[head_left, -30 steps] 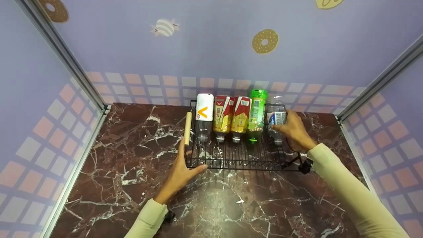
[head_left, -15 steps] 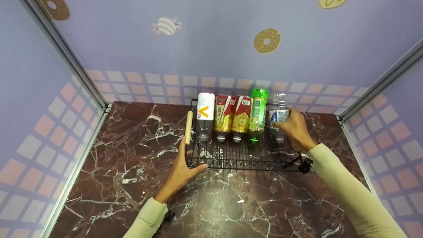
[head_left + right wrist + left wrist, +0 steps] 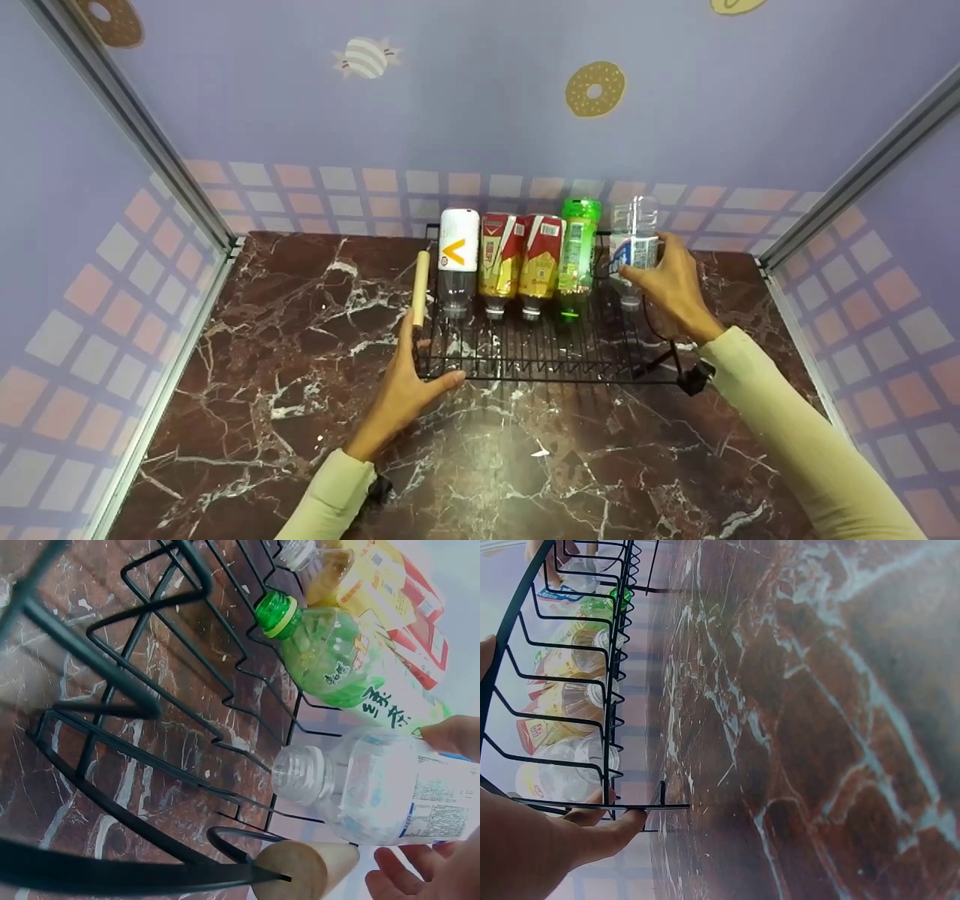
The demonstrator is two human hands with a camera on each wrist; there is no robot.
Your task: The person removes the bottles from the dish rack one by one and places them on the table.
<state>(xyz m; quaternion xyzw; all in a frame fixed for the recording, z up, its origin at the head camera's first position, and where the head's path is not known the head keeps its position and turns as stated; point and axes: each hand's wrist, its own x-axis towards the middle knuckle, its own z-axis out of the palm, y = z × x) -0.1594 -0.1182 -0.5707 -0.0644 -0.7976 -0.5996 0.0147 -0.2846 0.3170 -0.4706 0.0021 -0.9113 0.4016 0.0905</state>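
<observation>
My right hand (image 3: 667, 281) grips a clear plastic bottle (image 3: 636, 217) with a blue-and-white label, between thumb and fingers. The bottle is tilted neck down at the right end of a black wire rack (image 3: 551, 379); its uncapped mouth shows in the right wrist view. Holding the rack's front left corner is my left hand (image 3: 405, 390), thumb along the front rail, fingers at the side. Several other bottles lean neck down in a row: a white-labelled bottle (image 3: 459, 247), two red-and-yellow bottles (image 3: 501, 259), and a green tea bottle (image 3: 577, 247) beside the clear one.
A pale wooden handle (image 3: 421, 289) stands at the rack's left side, and another wooden handle (image 3: 300, 870) is on its right. The rack rests on a dark marbled table (image 3: 315, 375). Purple patterned walls (image 3: 480, 97) rise at the back and both sides.
My right hand has lifted the clear bottle slightly up and away from me, widening the gap to the green bottle. My left hand stays at the rack corner.
</observation>
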